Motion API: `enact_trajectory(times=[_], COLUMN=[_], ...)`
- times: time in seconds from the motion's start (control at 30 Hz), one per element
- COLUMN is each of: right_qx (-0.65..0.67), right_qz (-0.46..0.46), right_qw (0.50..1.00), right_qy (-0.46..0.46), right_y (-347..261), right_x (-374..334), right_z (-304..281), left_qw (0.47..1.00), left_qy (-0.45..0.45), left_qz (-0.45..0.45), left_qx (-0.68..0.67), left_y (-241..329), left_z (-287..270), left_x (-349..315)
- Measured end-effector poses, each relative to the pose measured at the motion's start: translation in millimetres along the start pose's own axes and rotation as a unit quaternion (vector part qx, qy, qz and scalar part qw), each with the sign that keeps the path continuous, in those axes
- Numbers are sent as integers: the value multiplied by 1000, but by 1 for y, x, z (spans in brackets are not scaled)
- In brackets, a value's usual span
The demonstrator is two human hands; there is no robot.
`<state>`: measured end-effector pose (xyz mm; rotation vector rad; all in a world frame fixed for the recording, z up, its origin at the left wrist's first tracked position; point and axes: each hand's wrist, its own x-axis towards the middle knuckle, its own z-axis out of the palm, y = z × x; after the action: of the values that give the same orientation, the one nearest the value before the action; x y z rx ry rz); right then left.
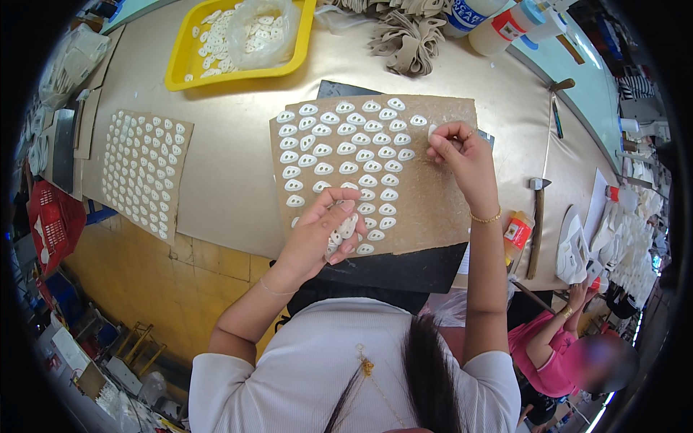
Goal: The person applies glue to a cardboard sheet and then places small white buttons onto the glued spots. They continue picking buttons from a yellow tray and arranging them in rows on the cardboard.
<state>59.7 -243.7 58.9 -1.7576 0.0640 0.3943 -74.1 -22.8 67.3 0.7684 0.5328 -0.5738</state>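
My left hand (303, 242) is curled around a handful of small white two-holed pieces (343, 229), shaped like rounded triangles. It hovers over the lower left of a brown cardboard sheet (437, 209). Between thumb and fingertips, my right hand (464, 155) pinches one white piece (432, 130), mostly hidden, above the sheet's upper right. Rows of the same pieces cover the sheet's left and middle. Just left of my right fingertips lies a single piece (418, 120), at the top of a fresh column. Part of the sheet is hidden under my left hand.
Beyond the sheet stands a yellow tray (307, 36) with loose pieces and a plastic bag. Another piece-covered cardboard (186, 137) lies left. On the right are a hammer (537, 224), a small orange bottle (517, 234) and a person in pink (538, 346). Larger bottles (498, 32) stand far right.
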Motion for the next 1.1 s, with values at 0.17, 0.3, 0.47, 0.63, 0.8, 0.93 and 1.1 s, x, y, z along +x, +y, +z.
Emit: enact_trajectory(times=[0.17,0.3,0.47,0.63,0.8,0.93,1.1], right_qx=[-153,-260,-348,-414,-448,-316,-51], right_qz=[-59,-124,-87,-99,-211,-126,-35], right_qw=[986,956,930,902,869,941,957], right_qy=[-10,-57,-78,-70,29,-8,-284], right_y=[-8,-14,-30,-28,-15,-33,-20], right_x=[35,59,66,72,65,20,-35], right_z=[-3,-4,4,6,8,29,45], left_qw=[998,997,996,997,997,997,997], left_qy=[-29,-37,-28,-7,-13,-48,-51], left_qz=[3,10,13,18,24,34,44], left_qx=[-59,-71,-79,-80,-70,-58,-35], left_y=[1,2,3,2,3,-2,-7], left_z=[-6,-6,-5,-3,2,-11,-13], left_x=[1,1,2,3,3,4,5])
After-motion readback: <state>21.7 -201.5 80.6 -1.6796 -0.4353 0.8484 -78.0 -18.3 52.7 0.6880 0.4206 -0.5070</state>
